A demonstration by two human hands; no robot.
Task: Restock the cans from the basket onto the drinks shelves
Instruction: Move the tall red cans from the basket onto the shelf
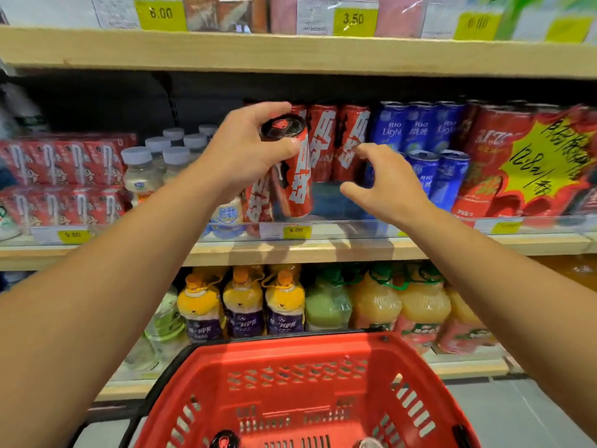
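Observation:
My left hand grips the top of a tall red can with white lettering and a black lid, held tilted over the front of the middle drinks shelf. My right hand hovers just right of that can, fingers spread, holding nothing. Behind stand more red cans of the same kind and blue cans. Below me is the red basket; the tops of two cans show at its bottom edge.
Red drink cartons and white-capped bottles fill the shelf's left side. A red pack with a yellow starburst price sign sits at the right. Juice bottles line the lower shelf. A clear lip with price tags runs along the shelf front.

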